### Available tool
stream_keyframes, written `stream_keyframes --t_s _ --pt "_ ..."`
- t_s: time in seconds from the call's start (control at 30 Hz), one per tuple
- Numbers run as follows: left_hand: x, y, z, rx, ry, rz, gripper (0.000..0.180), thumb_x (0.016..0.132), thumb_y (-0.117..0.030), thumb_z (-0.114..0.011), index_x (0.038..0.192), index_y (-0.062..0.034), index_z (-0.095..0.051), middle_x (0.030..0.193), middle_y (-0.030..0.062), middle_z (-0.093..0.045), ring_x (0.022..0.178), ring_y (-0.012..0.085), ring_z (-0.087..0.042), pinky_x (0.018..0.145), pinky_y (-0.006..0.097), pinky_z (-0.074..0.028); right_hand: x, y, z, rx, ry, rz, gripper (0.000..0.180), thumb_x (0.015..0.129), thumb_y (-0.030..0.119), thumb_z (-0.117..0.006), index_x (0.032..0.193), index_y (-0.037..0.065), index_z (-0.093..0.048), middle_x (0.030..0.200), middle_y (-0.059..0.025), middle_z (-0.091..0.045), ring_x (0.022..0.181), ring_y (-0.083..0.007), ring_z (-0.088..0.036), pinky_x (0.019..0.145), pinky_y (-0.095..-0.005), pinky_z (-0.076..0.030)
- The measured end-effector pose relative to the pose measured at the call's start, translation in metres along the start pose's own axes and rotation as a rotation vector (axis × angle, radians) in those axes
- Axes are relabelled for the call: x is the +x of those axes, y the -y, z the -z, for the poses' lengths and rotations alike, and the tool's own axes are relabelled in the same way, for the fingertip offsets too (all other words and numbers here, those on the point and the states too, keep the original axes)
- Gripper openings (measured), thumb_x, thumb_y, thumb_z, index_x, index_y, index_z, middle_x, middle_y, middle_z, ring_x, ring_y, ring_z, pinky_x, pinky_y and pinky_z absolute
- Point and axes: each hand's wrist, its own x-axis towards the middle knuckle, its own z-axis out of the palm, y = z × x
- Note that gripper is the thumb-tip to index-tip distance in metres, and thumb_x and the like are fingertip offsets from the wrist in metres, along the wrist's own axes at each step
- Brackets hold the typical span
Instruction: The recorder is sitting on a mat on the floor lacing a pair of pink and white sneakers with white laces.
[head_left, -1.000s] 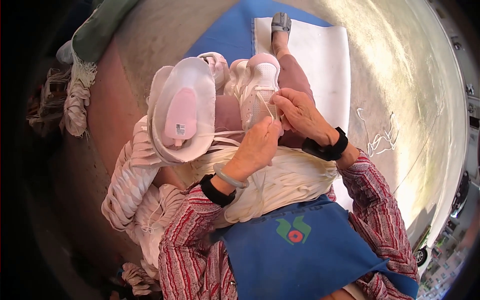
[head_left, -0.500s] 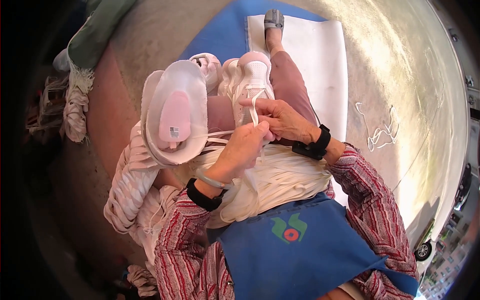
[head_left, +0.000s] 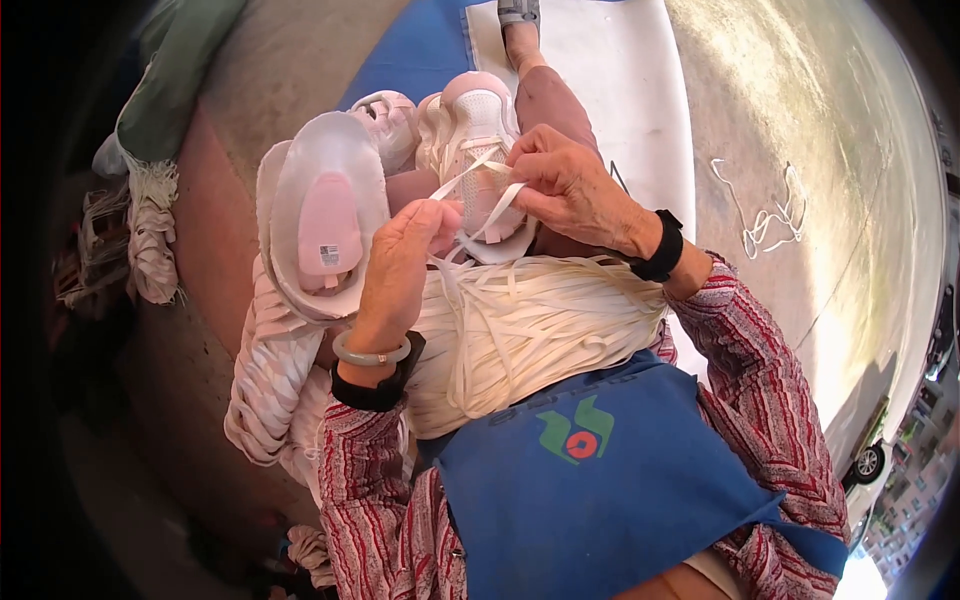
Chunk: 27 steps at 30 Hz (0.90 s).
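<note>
A white shoelace (head_left: 461, 182) stretches between my two hands, passing over the front of a white and pale pink sneaker upper (head_left: 478, 118). My left hand (head_left: 398, 262) is closed in a pinch on one part of the lace. To its right, my right hand (head_left: 572, 190) pinches the lace between thumb and fingers, with a strand looping down from it. Loose ends hang below the upper. A thick bundle of cream laces (head_left: 545, 320) is spread over my lap, just under both hands.
Left of my hands stands a stack of white shoe pieces, with a pink insole (head_left: 328, 225) on its face. Bundled white uppers (head_left: 272, 375) lie below it. A loose white lace (head_left: 775, 225) is on the floor at right, beyond a white sheet (head_left: 640, 110). A blue apron (head_left: 600, 500) covers me.
My hands have moved apart, left hand leftward and right hand slightly up, drawing the lace out between them. The upper's lower part now shows. The whole view has shifted a little.
</note>
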Motion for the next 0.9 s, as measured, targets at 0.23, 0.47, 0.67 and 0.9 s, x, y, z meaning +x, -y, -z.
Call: stream_keyframes --t_s 0.23,0.47,0.67,0.9 --pt "-0.048 -0.037 0.079 -0.712 0.097 -0.277 0.033 0.103 -0.024 -0.040 0.077 -0.0067 -0.050 0.084 0.0070 -0.057 0.102 0.0280 -0.057 0.108 0.049 -0.034 -0.005 -0.010 0.064 0.885 -0.450 -0.139 0.043 0.103 0.036 -0.039 0.089 0.001 -0.061 0.091 -0.0106 -0.065 0.096 -0.0248 -0.062 0.089 -0.0353 -0.047" --pt "-0.138 -0.071 0.173 -0.811 -0.135 -0.554 0.025 0.100 -0.021 -0.048 0.082 -0.0055 -0.058 0.112 0.0192 -0.058 0.126 0.0371 -0.044 0.116 0.059 -0.018 -0.063 -0.085 0.154 1.368 -0.768 -0.149 0.033 0.105 0.029 -0.031 0.099 0.000 -0.048 0.073 -0.0068 -0.051 0.077 -0.0255 -0.054 0.093 -0.0496 -0.048" --pt "-0.203 -0.073 0.261 -0.766 -0.273 -0.817 0.019 0.096 -0.017 -0.052 0.093 -0.0001 -0.059 0.122 0.0205 -0.054 0.134 0.0427 -0.036 0.115 0.068 -0.009 -0.130 -0.142 0.219 1.249 -1.248 -0.414 0.025 0.104 0.019 -0.033 0.109 -0.003 -0.043 0.070 -0.0054 -0.047 0.069 -0.0181 -0.050 0.086 -0.0463 -0.049" --pt "-0.173 -0.074 0.225 -0.601 -0.233 -0.821 0.031 0.099 -0.019 -0.050 0.113 0.0087 -0.051 0.082 0.0050 -0.041 0.064 0.0114 -0.036 0.059 0.024 -0.034 -0.158 -0.141 0.248 1.024 -1.248 -0.532 0.026 0.101 0.024 -0.046 0.102 0.000 -0.054 0.062 0.0045 -0.031 0.050 -0.0083 -0.031 0.049 -0.0258 -0.033"
